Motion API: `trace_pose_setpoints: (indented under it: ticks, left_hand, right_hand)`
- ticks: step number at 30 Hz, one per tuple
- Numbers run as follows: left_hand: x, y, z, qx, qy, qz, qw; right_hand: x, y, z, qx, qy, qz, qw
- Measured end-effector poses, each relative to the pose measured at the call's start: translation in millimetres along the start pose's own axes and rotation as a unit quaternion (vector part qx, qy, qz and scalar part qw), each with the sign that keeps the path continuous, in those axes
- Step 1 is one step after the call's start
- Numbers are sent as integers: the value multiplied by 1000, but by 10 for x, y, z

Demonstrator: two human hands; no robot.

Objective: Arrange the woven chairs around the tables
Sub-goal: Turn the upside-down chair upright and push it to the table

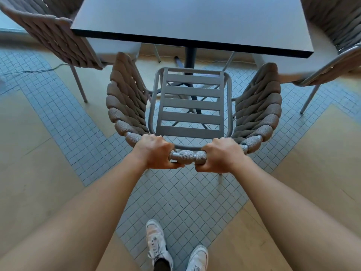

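Observation:
A woven chair (190,103) with thick taupe rope sides and a grey slatted seat stands directly in front of me, facing a dark square table (195,22). My left hand (154,152) and my right hand (219,155) both grip the top rail of its backrest, about a hand's width apart. The seat's front edge sits just below the table's near edge, beside the table's black pedestal.
A second woven chair (52,36) stands at the table's left side and a third woven chair (336,36) at its right. The floor (175,202) is small grey tiles with tan wood panels either side. My white sneakers (156,243) are at the bottom.

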State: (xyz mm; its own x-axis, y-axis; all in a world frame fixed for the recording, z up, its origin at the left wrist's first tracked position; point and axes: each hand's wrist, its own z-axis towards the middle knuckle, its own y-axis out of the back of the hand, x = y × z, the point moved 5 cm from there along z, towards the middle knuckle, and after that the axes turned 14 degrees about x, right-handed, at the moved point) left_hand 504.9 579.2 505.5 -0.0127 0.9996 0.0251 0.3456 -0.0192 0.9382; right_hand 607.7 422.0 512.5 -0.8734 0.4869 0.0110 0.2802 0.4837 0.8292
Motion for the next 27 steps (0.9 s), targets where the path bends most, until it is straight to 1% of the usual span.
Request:
trace_pose_setpoints:
  ticks: [4,10,15,17,18,20,21,22,23,24,25,26,27]
  left_hand:
    - [149,67,152,11,-15,-9,1000]
    - [248,109,271,13,-25,-14,1000]
    - [242,79,259,21,-20,-21,999]
    - [242,73,238,7,-17,-31,999]
    - [239,79,217,-15,-18,-45,999]
    - [213,86,140,-93,-15,-90,991]
    - [196,92,107,-128,14,-105,986]
    - [189,94,77,-155,74,-122,978]
    - [195,82,41,-182,155,-159,958]
    - [197,54,4,-210,237,-223,922]
    - [189,30,-34,-238,308,-306,869]
    - [165,3,-66,-263,360,-393,804]
    - [139,-25,-93,-286,396,-475,732]
  right_hand:
    - [-57,121,143,-11,-8,4,1000]
    - [-103,203,238,1,-12,8,1000]
    - [-118,157,182,-13,-47,23,999]
    - [-116,117,140,-46,-42,34,998]
    - [-112,99,109,-81,-29,40,996]
    - [-91,64,19,-161,-30,61,985]
    - [-92,55,-32,-204,-56,85,974]
    - [-111,39,-88,-247,-101,122,956]
    - [-138,-10,-132,-281,-162,175,930]
    - [-163,-73,-166,-297,-231,255,890]
    - [-171,-154,-181,-300,-296,364,831]
    - [-164,-232,-180,-295,-345,485,747]
    - [-147,-292,-158,-290,-371,588,657]
